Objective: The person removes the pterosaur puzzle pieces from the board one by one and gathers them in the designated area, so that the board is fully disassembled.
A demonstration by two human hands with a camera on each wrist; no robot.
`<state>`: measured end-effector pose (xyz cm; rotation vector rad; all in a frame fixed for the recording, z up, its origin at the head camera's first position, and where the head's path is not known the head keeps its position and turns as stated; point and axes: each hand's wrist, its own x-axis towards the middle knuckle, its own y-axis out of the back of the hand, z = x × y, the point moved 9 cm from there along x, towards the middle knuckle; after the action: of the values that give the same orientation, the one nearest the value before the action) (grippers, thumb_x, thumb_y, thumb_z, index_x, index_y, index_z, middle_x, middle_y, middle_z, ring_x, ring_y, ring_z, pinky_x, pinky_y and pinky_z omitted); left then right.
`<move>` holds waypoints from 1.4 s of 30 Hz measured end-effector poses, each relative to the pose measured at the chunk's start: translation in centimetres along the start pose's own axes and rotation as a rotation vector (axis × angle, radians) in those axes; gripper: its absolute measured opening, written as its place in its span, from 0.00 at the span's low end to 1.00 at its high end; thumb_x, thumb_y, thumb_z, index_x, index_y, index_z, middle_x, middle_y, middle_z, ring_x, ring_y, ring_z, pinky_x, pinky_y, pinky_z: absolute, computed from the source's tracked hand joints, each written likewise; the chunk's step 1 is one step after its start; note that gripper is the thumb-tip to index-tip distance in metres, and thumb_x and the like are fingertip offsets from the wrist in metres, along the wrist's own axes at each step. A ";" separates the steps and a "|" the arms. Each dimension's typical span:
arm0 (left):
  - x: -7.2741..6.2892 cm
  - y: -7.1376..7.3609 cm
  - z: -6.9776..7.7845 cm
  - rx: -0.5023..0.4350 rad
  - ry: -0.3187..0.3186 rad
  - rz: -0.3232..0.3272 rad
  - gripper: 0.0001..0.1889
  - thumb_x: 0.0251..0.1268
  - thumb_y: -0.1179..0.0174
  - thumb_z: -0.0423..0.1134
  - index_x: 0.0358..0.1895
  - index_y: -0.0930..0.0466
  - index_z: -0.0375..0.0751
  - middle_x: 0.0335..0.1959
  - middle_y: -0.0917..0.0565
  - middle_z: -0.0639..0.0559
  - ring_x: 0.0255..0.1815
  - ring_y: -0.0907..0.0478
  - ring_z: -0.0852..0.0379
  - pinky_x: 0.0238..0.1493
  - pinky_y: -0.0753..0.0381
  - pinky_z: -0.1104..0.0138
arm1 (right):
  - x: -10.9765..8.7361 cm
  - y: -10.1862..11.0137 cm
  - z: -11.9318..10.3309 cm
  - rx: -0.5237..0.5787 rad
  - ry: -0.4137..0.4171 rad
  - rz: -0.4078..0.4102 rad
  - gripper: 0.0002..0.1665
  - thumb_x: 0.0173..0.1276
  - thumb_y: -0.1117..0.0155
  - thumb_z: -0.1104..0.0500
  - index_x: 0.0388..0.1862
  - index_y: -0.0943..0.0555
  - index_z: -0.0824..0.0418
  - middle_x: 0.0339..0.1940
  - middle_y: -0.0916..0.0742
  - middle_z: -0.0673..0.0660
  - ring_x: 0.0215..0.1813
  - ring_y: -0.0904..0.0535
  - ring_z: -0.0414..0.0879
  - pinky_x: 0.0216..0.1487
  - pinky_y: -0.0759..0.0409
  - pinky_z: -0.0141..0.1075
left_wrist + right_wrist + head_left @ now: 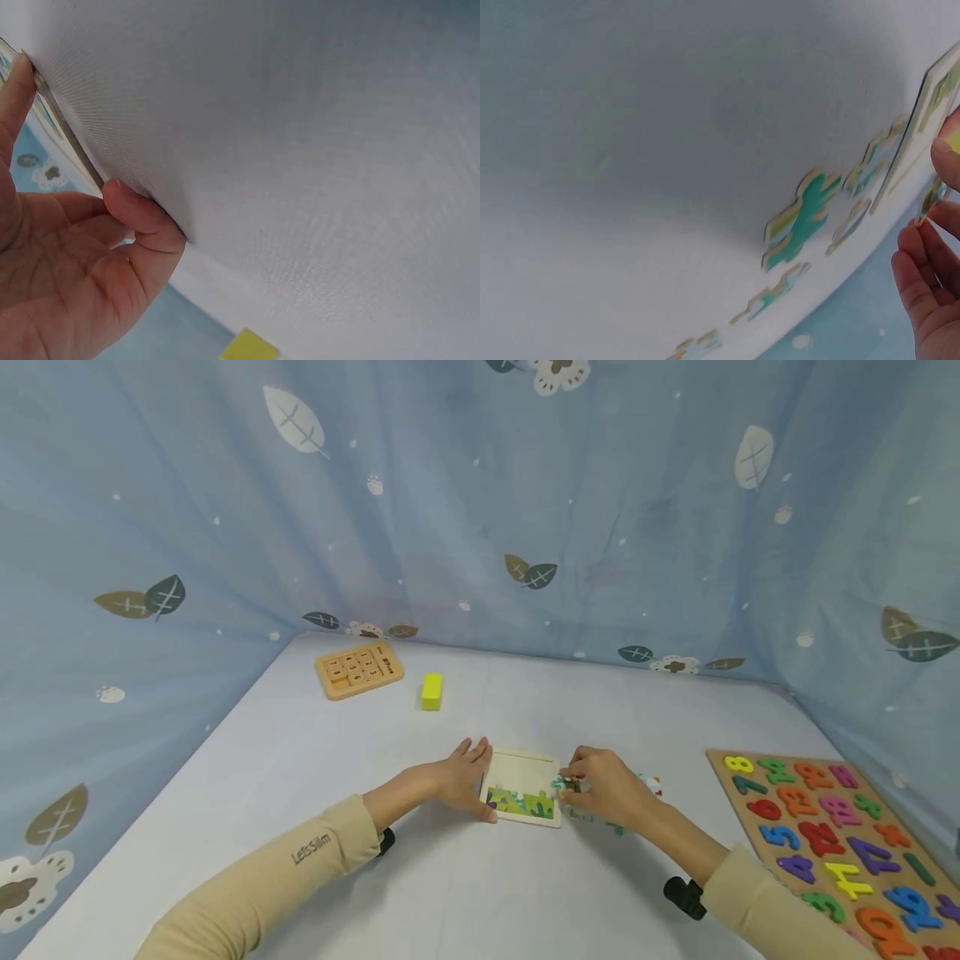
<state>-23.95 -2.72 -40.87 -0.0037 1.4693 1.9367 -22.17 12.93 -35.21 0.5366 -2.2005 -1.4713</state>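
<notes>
A shallow wooden puzzle tray (522,770) lies on the table, its near part filled with green and yellow jigsaw pieces. My left hand (459,781) rests along the tray's left side, thumb at the near corner and fingers extended toward the far corner. Over the tray's right edge, my right hand (603,783) pinches a small jigsaw piece (932,199) between thumb and fingers. Loose pieces lie to the right of the tray, among them a teal one (804,221) in the right wrist view. The right hand partly covers them in the head view.
Farther back on the left are a wooden number slide puzzle (360,669) and a yellow block (431,692). A large board (744,812) with colourful numbers and signs lies at the right, close to the right forearm. A patterned blue curtain (450,510) surrounds the table.
</notes>
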 end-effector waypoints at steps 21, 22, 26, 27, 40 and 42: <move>0.2 0.0 -0.1 -0.007 0.002 0.009 0.57 0.57 0.35 0.59 0.77 0.61 0.33 0.79 0.62 0.42 0.80 0.69 0.42 0.77 0.56 0.51 | -3.6 2.0 2.9 -0.060 -0.085 0.024 0.20 0.50 0.23 0.61 0.41 0.14 0.70 0.32 0.19 0.51 0.28 0.29 0.38 0.25 0.29 0.25; 0.2 0.0 0.0 -0.004 0.001 0.008 0.57 0.57 0.35 0.59 0.76 0.61 0.32 0.79 0.62 0.42 0.80 0.69 0.42 0.77 0.56 0.51 | -3.8 2.0 3.0 -0.061 -0.091 0.025 0.20 0.50 0.23 0.61 0.41 0.13 0.70 0.32 0.19 0.51 0.28 0.29 0.38 0.25 0.29 0.26; 0.3 -0.1 -0.2 0.005 0.003 0.006 0.57 0.57 0.35 0.60 0.76 0.61 0.32 0.79 0.61 0.41 0.80 0.68 0.41 0.78 0.56 0.52 | -4.6 2.1 3.6 -0.058 -0.105 0.032 0.20 0.49 0.22 0.60 0.41 0.13 0.69 0.30 0.19 0.49 0.27 0.31 0.36 0.25 0.30 0.26; 0.3 -0.1 -0.2 0.007 0.004 0.006 0.57 0.57 0.35 0.60 0.76 0.61 0.32 0.79 0.61 0.41 0.80 0.68 0.41 0.78 0.56 0.52 | -4.7 2.2 3.8 -0.055 -0.109 0.033 0.20 0.50 0.22 0.60 0.40 0.13 0.69 0.30 0.19 0.49 0.27 0.32 0.36 0.24 0.30 0.26; 0.0 -0.1 -0.1 -0.009 0.005 0.006 0.57 0.57 0.35 0.59 0.76 0.61 0.32 0.79 0.61 0.41 0.80 0.69 0.41 0.77 0.56 0.51 | -6.9 2.7 5.9 -0.066 -0.169 0.012 0.19 0.49 0.23 0.60 0.40 0.13 0.68 0.27 0.21 0.47 0.27 0.32 0.37 0.25 0.33 0.26; 0.0 -0.2 -0.1 -0.012 0.006 0.005 0.57 0.57 0.35 0.59 0.77 0.62 0.32 0.79 0.62 0.42 0.80 0.69 0.42 0.77 0.56 0.51 | -7.3 2.6 6.1 -0.069 -0.185 -0.004 0.19 0.49 0.23 0.60 0.40 0.13 0.68 0.26 0.22 0.46 0.27 0.33 0.37 0.25 0.34 0.26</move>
<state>-23.93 -2.80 -41.05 -0.0110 1.4630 1.9513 -19.74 22.46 -35.86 0.3955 -2.2778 -1.6515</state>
